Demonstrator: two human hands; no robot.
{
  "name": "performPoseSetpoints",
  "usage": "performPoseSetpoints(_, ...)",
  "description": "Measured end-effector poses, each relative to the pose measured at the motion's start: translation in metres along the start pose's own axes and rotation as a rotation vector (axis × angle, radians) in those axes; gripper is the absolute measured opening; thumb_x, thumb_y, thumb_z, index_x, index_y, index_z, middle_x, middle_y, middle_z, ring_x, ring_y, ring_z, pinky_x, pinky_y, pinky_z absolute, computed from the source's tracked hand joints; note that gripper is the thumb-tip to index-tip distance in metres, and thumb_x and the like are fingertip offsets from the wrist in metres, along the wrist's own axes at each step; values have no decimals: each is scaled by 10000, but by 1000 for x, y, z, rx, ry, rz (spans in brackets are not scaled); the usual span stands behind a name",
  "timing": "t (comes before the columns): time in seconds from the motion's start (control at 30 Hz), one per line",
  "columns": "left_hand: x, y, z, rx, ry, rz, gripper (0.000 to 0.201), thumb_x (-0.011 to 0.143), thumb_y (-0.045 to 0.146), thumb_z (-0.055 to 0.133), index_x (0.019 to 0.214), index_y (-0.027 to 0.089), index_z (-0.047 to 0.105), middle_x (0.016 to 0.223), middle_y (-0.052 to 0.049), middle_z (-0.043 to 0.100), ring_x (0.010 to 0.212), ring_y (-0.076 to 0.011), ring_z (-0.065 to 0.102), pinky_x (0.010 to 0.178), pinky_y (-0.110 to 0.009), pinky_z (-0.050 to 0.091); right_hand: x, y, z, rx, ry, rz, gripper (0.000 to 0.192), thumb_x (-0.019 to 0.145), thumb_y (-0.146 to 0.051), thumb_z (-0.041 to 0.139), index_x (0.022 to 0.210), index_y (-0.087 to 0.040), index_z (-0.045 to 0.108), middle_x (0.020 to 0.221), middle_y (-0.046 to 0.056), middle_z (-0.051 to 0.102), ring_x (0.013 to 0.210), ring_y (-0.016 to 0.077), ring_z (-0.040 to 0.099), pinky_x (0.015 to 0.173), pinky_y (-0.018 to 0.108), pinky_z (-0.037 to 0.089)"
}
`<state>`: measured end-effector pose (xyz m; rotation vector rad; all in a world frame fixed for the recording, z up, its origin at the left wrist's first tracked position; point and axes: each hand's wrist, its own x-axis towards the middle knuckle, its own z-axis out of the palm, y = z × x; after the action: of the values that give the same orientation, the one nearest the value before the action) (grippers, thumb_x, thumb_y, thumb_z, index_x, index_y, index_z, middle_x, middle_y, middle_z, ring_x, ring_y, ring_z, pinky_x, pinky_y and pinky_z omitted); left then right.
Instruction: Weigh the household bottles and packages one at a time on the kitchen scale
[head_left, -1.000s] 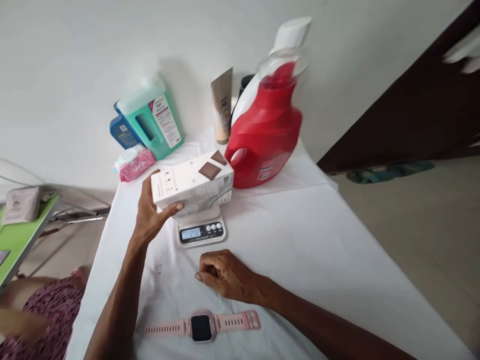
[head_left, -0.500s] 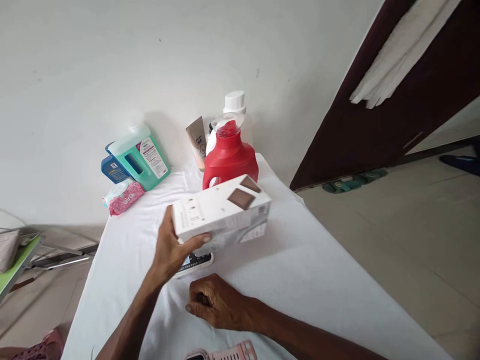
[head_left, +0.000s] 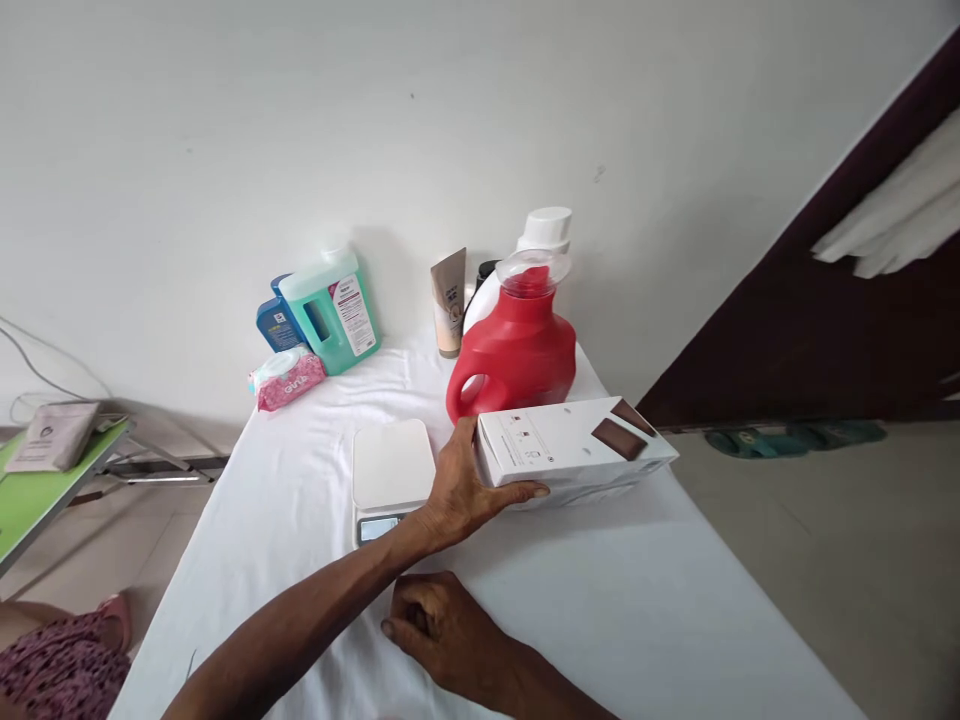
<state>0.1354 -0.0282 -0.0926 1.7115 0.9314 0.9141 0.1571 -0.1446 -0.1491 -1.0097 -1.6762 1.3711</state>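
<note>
My left hand (head_left: 471, 490) grips the left end of a white cardboard box (head_left: 562, 440) with brown pictures on it, its thumb along the near side. The box is over the right part of the table, in front of a red plastic jug (head_left: 525, 345). Whether its underside touches the cloth I cannot tell. Left of that hand lies a white digital kitchen scale (head_left: 391, 465), nothing on its plate, its display partly behind my wrist. My right hand (head_left: 442, 630) is curled into a loose fist near the front of the table, with nothing visible in it.
A white cloth covers the table (head_left: 645, 600). Along the wall stand a green bottle (head_left: 341, 315), a blue bottle (head_left: 279, 325), a beige tube (head_left: 448, 300) and a white-capped container (head_left: 545, 230); a pink wipes pack (head_left: 289, 378) lies before them. Someone's leg shows lower left.
My left hand has carried the box to the right, off the scale area, so the scale's plate now shows. My right hand keeps its curled shape. The view has turned left.
</note>
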Motion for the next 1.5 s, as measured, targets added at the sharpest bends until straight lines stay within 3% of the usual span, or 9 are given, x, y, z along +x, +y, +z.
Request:
performPoseSetpoints(0.23, -5, -9, -4, 22, -26, 62, 963, 597, 540, 1011, 1375, 276, 510, 1385, -159, 603, 1305, -413, 604, 1086, -672, 517, -2, 2, 1, -39, -19, 12, 257, 849, -308, 656, 677, -232, 482, 609, -31, 510, 562, 146, 460, 593, 312, 374)
performPoseSetpoints(0.37, -8, -8, -35, 114, -26, 278, 1153, 589, 614, 989, 1531, 297, 406, 1479, -173, 529, 1375, -411, 564, 1146, -642, 496, -2, 2, 0, -54, -33, -16, 286, 928, -344, 609, 706, -224, 473, 635, -42, 494, 584, 128, 457, 612, 281, 366)
performPoseSetpoints(0.5, 14, -17, -126, 293, 388, 398, 1041, 690, 611, 937, 1519, 267, 409, 1501, -183, 516, 1366, -375, 570, 1189, -588, 447, -2, 3, -1, -81, -64, -18, 303, 963, -371, 591, 724, -224, 476, 641, -50, 460, 579, 120, 430, 590, 266, 334)
performPoseSetpoints(0.63, 47, -44, -240, 645, 774, 81, 1128, 667, 498, 966, 1553, 163, 353, 1604, -267, 402, 1539, -416, 379, 1269, -575, 324, -2, 2, -2, -87, -63, -1, 295, 959, -362, 589, 721, -221, 489, 638, -52, 450, 575, 115, 410, 588, 259, 335)
performPoseSetpoints(0.73, 64, -64, -300, 859, 732, -253, 1211, 644, 465, 967, 1589, 98, 304, 1655, -307, 349, 1586, -445, 304, 1301, -580, 238, -2, 1, -2, -80, -55, 18, 276, 946, -343, 597, 720, -219, 499, 637, -52, 462, 562, 109, 396, 589, 258, 342)
performPoseSetpoints(0.83, 74, -75, -333, 994, 546, -418, 1254, 641, 554, 941, 1608, 91, 291, 1649, -312, 376, 1582, -469, 308, 1298, -613, 191, -2, -1, -2, -54, -62, 37, 277, 943, -341, 602, 717, -217, 500, 637, -49, 477, 558, 105, 399, 581, 254, 342)
performPoseSetpoints(1.0, 82, -79, -353, 1114, 337, -461, 1261, 601, 683, 885, 1592, 150, 314, 1631, -287, 414, 1526, -491, 357, 1233, -623, 267, -2, -2, -3, -36, -68, 44, 277, 947, -340, 602, 719, -213, 511, 641, -50, 479, 558, 101, 407, 581, 254, 340)
performPoseSetpoints(1.13, 76, -77, -353, 1209, 278, -497, 1037, 600, 738, 843, 1385, 153, 499, 1478, -276, 533, 1427, -493, 433, 1170, -623, 336, -2, -2, -3, -25, -66, 41, 293, 952, -336, 602, 714, -218, 480, 633, -56, 453, 559, 101, 388, 579, 254, 337)
performPoseSetpoints(1.5, 41, -74, -338, 885, 557, -474, 778, 570, 563, 901, 1161, 197, 550, 1194, -132, 683, 1110, -326, 636, 917, -412, 519, -1, -5, -3, -4, -51, 27, 248, 931, -309, 596, 723, -215, 500, 642, -51, 479, 574, 102, 403, 572, 248, 330)
